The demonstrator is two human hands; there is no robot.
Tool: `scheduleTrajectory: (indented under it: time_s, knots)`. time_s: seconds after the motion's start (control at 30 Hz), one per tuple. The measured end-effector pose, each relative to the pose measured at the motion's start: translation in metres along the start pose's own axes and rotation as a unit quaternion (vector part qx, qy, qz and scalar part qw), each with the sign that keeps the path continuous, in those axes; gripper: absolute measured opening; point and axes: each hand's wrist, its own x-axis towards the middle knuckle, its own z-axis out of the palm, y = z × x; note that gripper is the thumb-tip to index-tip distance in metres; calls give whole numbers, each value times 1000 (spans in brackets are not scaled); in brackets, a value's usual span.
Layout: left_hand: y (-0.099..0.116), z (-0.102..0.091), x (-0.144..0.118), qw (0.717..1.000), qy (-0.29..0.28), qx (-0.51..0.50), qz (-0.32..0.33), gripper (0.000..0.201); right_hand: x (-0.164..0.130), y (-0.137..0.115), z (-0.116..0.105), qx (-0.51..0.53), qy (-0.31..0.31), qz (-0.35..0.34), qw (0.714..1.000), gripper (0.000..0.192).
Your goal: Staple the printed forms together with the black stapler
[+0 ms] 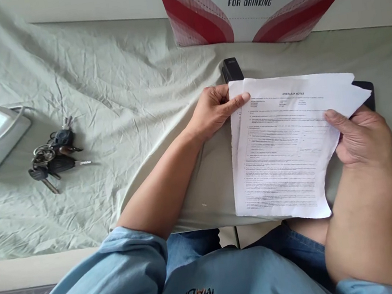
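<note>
Papers, pinched at opposite edges by left hand and right hand, likely to prevent slipping; keys left of papers.

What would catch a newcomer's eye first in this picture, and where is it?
Probably the white papers headed OVERLEAF NOTES, held by the left hand at their upper left and the right hand at their right edge. Next might be the big red-and-white box lettered PURIFIED WATER FOR DRINKING, beyond the papers at the far side of the pale green cloth. A bunch of keys lies on that cloth to the left.
</note>
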Motion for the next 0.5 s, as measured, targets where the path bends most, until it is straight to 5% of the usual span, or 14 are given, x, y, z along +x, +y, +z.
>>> scheduleTrajectory:
  time_s: [0.17,0.5]
  knots:
    - [8,1,0,994,-9,-102,-25,82,-1,3,-1,-33,12,-26,999,60]
    - [4,-4,1,996,-9,-84,-25,75,9,10,1,-19,68,-61,996,61]
